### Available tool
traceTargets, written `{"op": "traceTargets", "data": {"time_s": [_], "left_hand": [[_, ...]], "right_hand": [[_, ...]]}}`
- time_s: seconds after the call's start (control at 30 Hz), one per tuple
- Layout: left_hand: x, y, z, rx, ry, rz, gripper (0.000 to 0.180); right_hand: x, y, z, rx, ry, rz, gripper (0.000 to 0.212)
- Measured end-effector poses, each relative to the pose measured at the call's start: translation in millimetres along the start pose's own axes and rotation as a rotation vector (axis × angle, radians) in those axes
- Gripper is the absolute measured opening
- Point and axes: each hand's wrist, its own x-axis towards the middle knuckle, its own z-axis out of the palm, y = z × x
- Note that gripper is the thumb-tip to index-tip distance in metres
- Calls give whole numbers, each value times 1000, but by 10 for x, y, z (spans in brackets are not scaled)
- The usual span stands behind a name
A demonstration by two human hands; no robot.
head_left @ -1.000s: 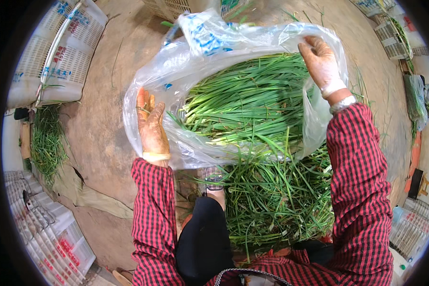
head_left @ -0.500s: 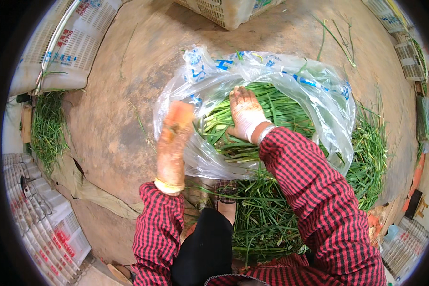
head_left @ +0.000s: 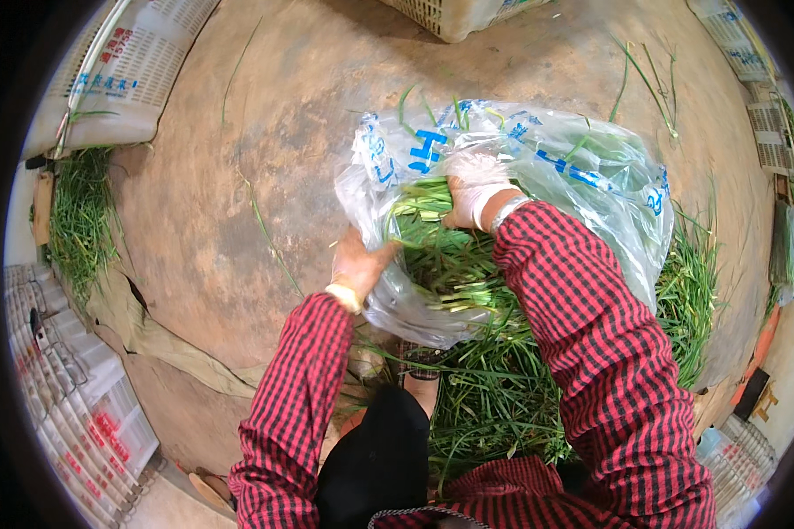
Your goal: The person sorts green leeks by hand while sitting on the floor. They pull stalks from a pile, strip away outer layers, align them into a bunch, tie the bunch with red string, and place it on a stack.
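A clear plastic bag [head_left: 582,212] with blue print lies on the ground, its mouth facing me. Inside are bundles of long green chives [head_left: 454,256] with pale cut ends. At the bag's left rim, my left hand [head_left: 359,267] is closed on the plastic, its thumb side toward the chives. My right hand [head_left: 483,185], in a whitish glove, is at the far rim over the chives, with bunched film around its fingers. The fingertips are partly hidden there, but the hand looks closed on the plastic.
Loose chives [head_left: 494,397] are heaped between the bag and me, and more [head_left: 688,295] lie to its right. Another green pile [head_left: 84,229] is at the far left. Plastic crates [head_left: 137,75] stand along the left, with another crate [head_left: 450,18] at the back.
My left hand has come down to the bag's left rim and closed on it. My right hand, earlier flat on the chives, has shifted right to the far rim, and the film has folded inward.
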Motion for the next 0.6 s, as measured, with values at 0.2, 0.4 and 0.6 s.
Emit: {"op": "traceTargets", "data": {"time_s": [0.2,0.4,0.6], "left_hand": [[-124,475,-197,-803,341,160,30],[-132,335,-216,-498,360,128,40],[-34,443,-124,-485,448,187,32]], "right_hand": [[-194,130,139,-87,202,-71,65],[-683,269,310,-62,349,-374,66],[101,109,-193,-96,-201,73,88]]}}
